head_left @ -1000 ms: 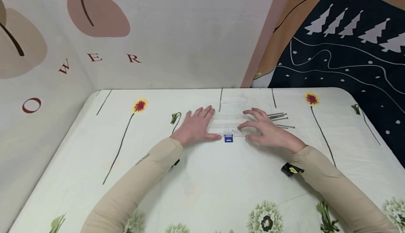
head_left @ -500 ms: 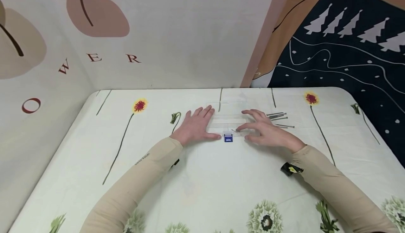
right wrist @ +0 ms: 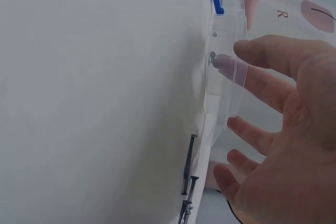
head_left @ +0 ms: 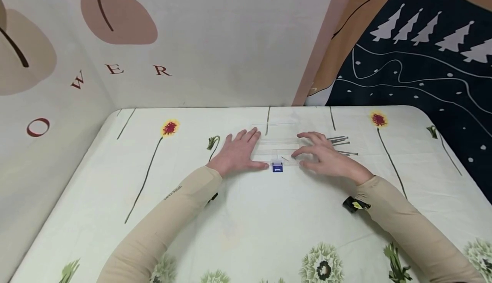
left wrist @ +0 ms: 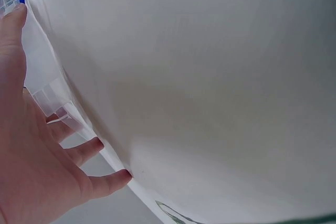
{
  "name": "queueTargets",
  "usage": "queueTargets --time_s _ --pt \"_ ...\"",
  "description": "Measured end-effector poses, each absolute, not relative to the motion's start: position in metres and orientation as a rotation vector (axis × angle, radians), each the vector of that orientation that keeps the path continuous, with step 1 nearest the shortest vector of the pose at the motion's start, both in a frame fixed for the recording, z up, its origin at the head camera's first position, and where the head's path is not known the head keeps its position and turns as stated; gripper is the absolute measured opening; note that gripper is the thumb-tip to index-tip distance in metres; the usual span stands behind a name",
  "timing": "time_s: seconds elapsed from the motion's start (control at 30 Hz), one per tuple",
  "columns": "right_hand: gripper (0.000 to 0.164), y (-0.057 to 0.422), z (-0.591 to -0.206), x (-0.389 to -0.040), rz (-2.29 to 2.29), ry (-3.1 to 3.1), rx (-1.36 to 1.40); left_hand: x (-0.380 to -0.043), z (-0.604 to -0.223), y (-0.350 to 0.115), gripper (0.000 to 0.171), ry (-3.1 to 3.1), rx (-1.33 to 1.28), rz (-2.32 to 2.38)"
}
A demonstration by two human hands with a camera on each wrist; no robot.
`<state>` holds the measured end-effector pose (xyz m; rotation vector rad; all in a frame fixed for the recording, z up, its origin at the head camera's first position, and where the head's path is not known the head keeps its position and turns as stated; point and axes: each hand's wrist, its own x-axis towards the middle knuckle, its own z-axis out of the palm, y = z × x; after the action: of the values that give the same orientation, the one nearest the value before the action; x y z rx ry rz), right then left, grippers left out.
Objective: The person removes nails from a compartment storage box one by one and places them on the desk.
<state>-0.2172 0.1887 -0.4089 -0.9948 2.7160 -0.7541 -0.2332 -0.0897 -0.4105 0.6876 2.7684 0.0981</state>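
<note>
A clear plastic box (head_left: 274, 144) with a blue latch (head_left: 277, 167) lies open on the table. My left hand (head_left: 239, 152) holds its left side with spread fingers, the thumb near the latch. The right hand (head_left: 324, 157) is over the box's right end. Its index finger reaches inside; through the clear wall in the right wrist view, the fingertip touches a small screw or nail (right wrist: 212, 56). The thumb is at the box's front edge, and the other fingers are loosely bent. A second small screw or nail (head_left: 285, 158) lies in the same front compartment.
Several long dark screws or nails (head_left: 346, 153) lie loose on the tablecloth just right of the box, partly behind the right hand. The white tablecloth (head_left: 246, 223) has printed flowers. A printed cloth wall (head_left: 223, 60) stands behind the table's far edge.
The right index finger has shifted slightly left and then back right inside the box, and the small screw or nail by its tip moved with it. My left hand stays still.
</note>
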Motion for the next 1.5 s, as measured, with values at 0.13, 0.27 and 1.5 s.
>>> queueTargets --time_s 0.13,0.27,1.5 --pt "0.028 0.189 -0.408 -0.216 -0.742 2.708 -1.010 -0.233 -0.411 -0.090 0.104 2.767 0.686 0.106" --pt "0.026 0.190 -0.407 -0.215 -0.757 2.718 -1.010 -0.233 -0.411 -0.089 0.104 2.766 0.690 0.111" --pt "0.020 0.170 -0.404 -0.245 -0.879 2.619 -1.021 -0.234 -0.411 -0.089 0.105 2.760 0.669 0.096"
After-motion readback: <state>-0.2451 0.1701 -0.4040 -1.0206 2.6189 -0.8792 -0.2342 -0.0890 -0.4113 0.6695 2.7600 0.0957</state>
